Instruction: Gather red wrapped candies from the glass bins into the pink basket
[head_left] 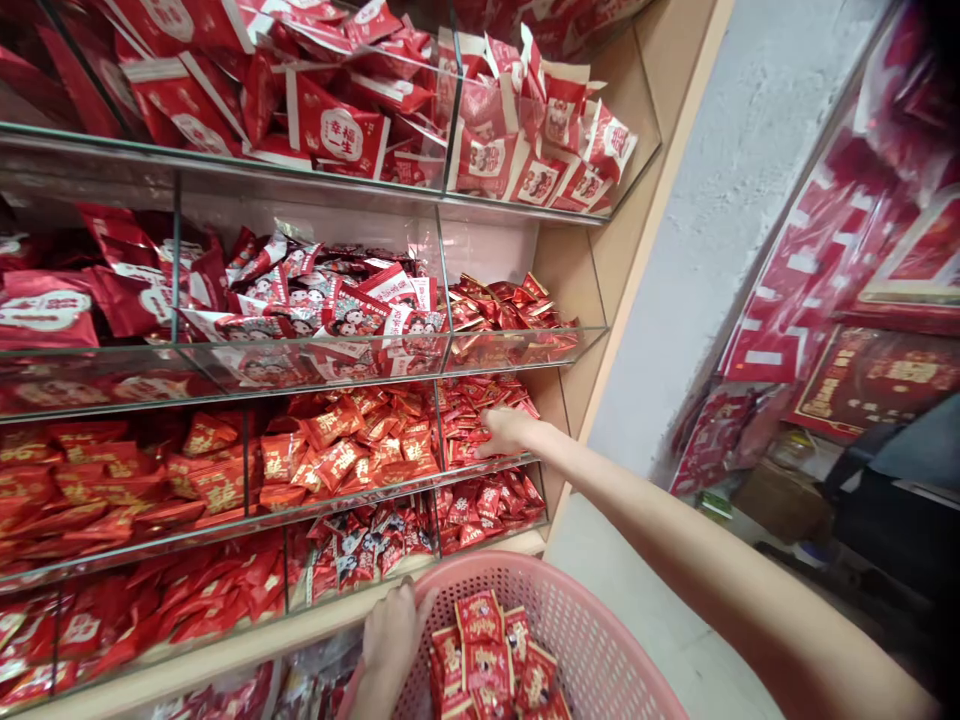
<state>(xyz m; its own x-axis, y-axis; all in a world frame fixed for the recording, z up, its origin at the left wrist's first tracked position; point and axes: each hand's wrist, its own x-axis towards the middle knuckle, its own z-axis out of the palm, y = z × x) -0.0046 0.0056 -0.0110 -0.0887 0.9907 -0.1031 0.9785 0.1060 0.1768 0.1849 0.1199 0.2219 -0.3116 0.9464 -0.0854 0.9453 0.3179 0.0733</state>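
My right hand [504, 431] reaches into the right-hand compartment of the third glass shelf, its fingers bent down onto small red candy packets [465, 425] there; whether it grips one is hidden. My left hand [391, 635] is wrapped over the near rim of a pink perforated plastic basket [592, 625] at the bottom of the view. Several red packets [487, 660] lie in the basket.
Glass shelves [300, 355] with dividers hold red sweet packets on several levels, in a wooden frame [645, 250]. A grey wall [742, 170] stands to the right, with red decorations [847, 290] hanging beyond and boxes on the floor.
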